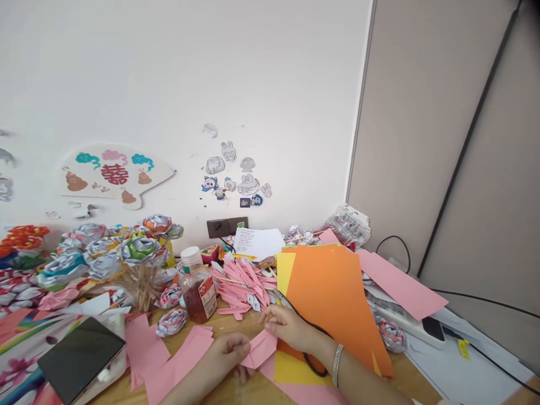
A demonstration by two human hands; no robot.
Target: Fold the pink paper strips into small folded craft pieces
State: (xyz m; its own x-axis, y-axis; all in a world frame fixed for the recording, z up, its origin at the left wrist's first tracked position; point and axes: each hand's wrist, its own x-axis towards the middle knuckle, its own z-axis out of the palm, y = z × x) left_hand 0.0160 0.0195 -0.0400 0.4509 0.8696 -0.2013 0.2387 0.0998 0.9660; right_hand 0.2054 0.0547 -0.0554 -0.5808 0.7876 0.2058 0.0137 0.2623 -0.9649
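My left hand point(230, 350) and my right hand point(289, 326) both pinch a small folded piece of pink paper point(261, 350) low over the wooden table point(248, 389). The right wrist wears a silver bangle point(337, 364). Black-handled scissors point(297, 315) lie just behind my right hand on an orange sheet point(333, 292), which rests on a yellow sheet point(291, 371). A heap of folded pink paper strips point(242, 284) sits just beyond my hands. Pink paper pieces point(169, 360) lie to the left of my left hand.
A bottle with a red label point(198, 292) stands left of the pink heap. Paper roses on sticks point(126, 253) fill the back left. A dark phone point(80, 357) lies front left. Pink sheets point(400, 284) and cables point(485, 301) are on the right, the white wall point(211, 84) behind.
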